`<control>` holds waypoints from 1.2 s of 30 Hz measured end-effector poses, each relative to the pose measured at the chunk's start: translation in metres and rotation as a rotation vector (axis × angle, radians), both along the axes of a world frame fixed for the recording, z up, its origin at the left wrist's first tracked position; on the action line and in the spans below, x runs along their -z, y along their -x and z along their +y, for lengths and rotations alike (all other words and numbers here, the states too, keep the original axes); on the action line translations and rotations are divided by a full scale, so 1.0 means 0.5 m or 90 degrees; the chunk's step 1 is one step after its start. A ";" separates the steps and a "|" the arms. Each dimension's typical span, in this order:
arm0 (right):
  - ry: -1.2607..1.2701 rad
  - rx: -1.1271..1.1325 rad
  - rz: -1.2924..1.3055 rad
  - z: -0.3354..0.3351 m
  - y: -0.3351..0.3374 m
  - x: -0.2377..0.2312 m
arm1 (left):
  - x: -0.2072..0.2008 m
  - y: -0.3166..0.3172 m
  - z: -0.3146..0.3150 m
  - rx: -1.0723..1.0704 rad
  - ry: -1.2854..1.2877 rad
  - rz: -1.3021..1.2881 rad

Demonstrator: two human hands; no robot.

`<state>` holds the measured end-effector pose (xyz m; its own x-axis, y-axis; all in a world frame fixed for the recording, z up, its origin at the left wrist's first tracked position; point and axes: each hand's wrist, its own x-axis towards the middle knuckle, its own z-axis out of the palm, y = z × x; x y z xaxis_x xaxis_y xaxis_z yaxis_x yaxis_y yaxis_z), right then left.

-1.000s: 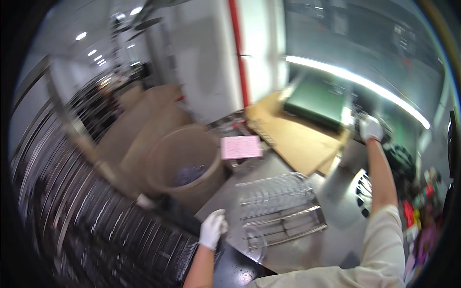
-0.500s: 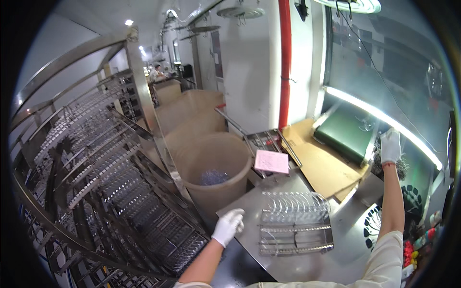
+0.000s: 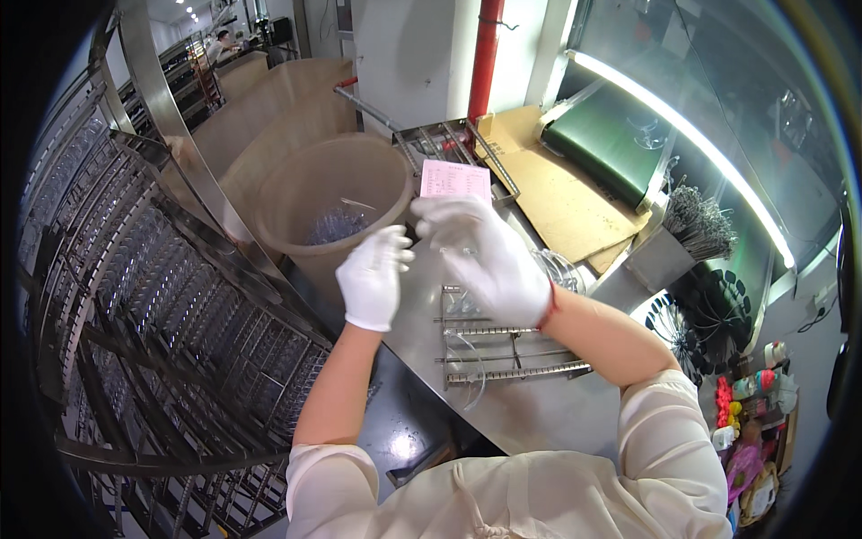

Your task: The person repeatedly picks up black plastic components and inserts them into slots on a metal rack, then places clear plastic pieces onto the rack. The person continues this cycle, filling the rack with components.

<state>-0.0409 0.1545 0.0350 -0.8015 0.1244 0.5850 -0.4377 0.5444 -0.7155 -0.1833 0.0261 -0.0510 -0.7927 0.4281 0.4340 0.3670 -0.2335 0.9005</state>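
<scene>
My left hand (image 3: 371, 277), in a white glove, is raised between the tub and the metal table, its fingers bent and apart with nothing seen in them. My right hand (image 3: 489, 260), also gloved and blurred by motion, is over the wire rack (image 3: 519, 369). Its fingers and thumb curl around a see-through plastic piece (image 3: 451, 239), partly hidden and smeared. Clear curved pieces (image 3: 558, 268) stand in the rack's far part, half covered by my right hand. One clear curved strip (image 3: 481, 377) hangs at the rack's near left.
A big tan tub (image 3: 269, 216) holds clear scraps; a thin pale strip (image 3: 357, 205) shows inside it. Racks of clear pieces (image 3: 171, 287) fill the left. A pink card (image 3: 456, 178), cardboard (image 3: 539, 193), a green conveyor (image 3: 602, 144) and a bundle of wires (image 3: 696, 225) are beyond the table.
My right hand has come back from beside the conveyor to above the rack. My left hand has risen toward the tub. A pale strip now shows in the tub. The view has tilted down.
</scene>
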 end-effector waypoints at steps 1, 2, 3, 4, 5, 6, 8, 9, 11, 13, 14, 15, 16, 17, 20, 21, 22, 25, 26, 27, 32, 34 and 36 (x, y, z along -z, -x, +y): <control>-0.157 0.050 0.027 0.037 0.036 0.027 | 0.034 0.027 -0.007 0.007 -0.040 -0.166; -0.220 0.086 -0.032 0.069 0.062 0.061 | 0.070 0.046 -0.012 0.004 -0.053 -0.221; -0.279 0.137 -0.143 0.096 0.081 0.101 | 0.106 0.061 -0.018 -0.021 -0.035 -0.317; -0.330 0.141 -0.156 0.119 0.093 0.142 | 0.140 0.067 -0.023 0.012 -0.016 -0.329; -0.375 0.161 -0.223 0.140 0.103 0.181 | 0.167 0.072 -0.030 0.021 0.054 -0.408; -0.424 0.191 -0.346 0.159 0.110 0.215 | 0.186 0.075 -0.035 -0.007 0.069 -0.380; -0.474 0.204 -0.350 0.184 0.118 0.268 | 0.200 0.078 -0.043 -0.006 0.013 -0.367; -0.505 0.222 -0.376 0.190 0.120 0.287 | 0.197 0.077 -0.046 -0.016 -0.010 -0.370; -0.521 0.195 -0.404 0.197 0.122 0.310 | 0.178 0.074 -0.052 -0.007 -0.002 -0.375; -0.546 0.164 -0.388 0.198 0.122 0.316 | 0.157 0.072 -0.056 0.016 -0.014 -0.368; -0.548 0.169 -0.387 0.198 0.123 0.315 | 0.150 0.073 -0.058 0.019 -0.003 -0.356; -0.548 0.165 -0.392 0.198 0.122 0.314 | 0.148 0.076 -0.057 0.014 0.011 -0.369; -0.549 0.161 -0.387 0.197 0.122 0.313 | 0.149 0.080 -0.056 0.018 0.013 -0.373; -0.544 0.158 -0.390 0.197 0.121 0.312 | 0.156 0.084 -0.054 0.026 -0.006 -0.357; -0.536 0.151 -0.379 0.197 0.117 0.311 | 0.195 0.112 -0.039 0.031 -0.006 -0.482; -0.538 0.151 -0.378 0.197 0.118 0.312 | 0.214 0.118 -0.031 0.024 0.002 -0.540; -0.540 0.151 -0.376 0.198 0.119 0.311 | 0.234 0.114 -0.026 0.030 0.003 -0.563; -0.539 0.149 -0.327 0.199 0.117 0.315 | 0.290 0.111 -0.026 0.036 -0.048 -0.528; -0.530 0.145 -0.336 0.200 0.117 0.316 | 0.307 0.116 -0.028 0.047 -0.055 -0.561; -0.525 0.143 -0.356 0.202 0.118 0.315 | 0.322 0.126 -0.031 0.059 -0.067 -0.589; -0.518 0.146 -0.368 0.201 0.120 0.314 | 0.377 0.160 -0.036 0.101 -0.014 -0.720; -0.523 0.144 -0.357 0.200 0.120 0.314 | 0.386 0.169 -0.039 0.116 -0.014 -0.746; -0.517 0.145 -0.368 0.199 0.119 0.312 | 0.388 0.172 -0.042 0.126 -0.006 -0.742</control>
